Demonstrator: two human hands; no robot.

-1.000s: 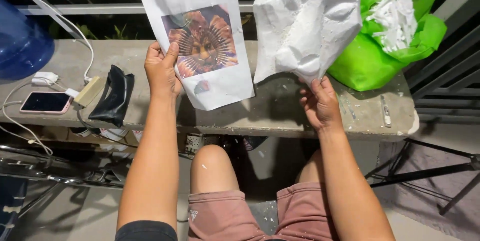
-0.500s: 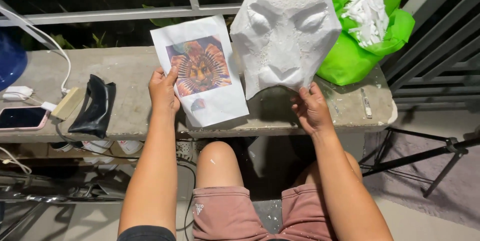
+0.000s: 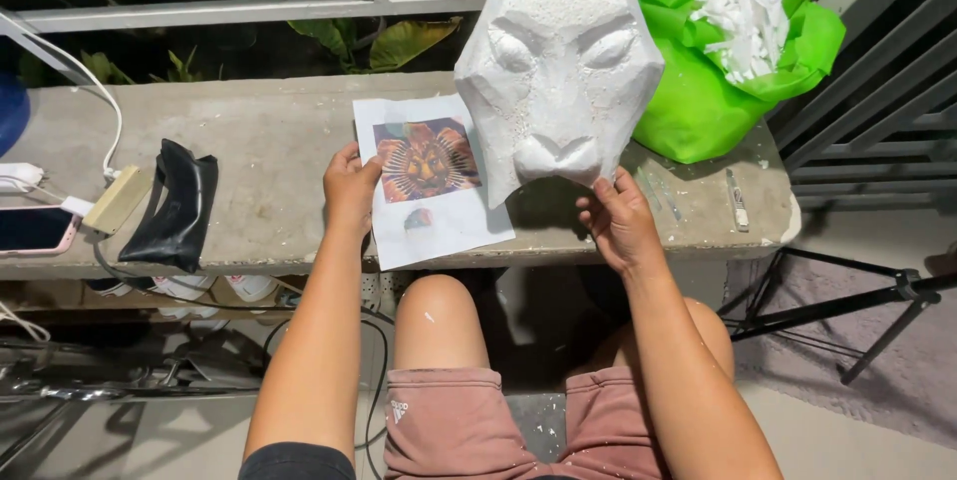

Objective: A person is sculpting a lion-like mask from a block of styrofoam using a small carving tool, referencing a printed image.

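A white foam carving of an animal face (image 3: 556, 66) stands upright over the concrete ledge (image 3: 259, 161), held at its lower edge by my right hand (image 3: 616, 216). Its carved face points at me. My left hand (image 3: 349, 189) grips the left edge of a white paper sheet (image 3: 431, 181) with a colourful lion-head picture, lying flat on the ledge just left of the carving. The carving overlaps the sheet's right top corner.
A green bag (image 3: 718, 61) filled with white foam scraps sits at the ledge's right end. A black pouch (image 3: 177, 203), a beige plug block (image 3: 118, 199), white cable and a phone (image 3: 35, 231) lie at the left. A marker (image 3: 736, 199) lies at the right. Tripod legs (image 3: 847, 306) stand lower right.
The carving has turned from tilted sideways to upright with its face toward me. The sheet has come down from raised to flat on the ledge.
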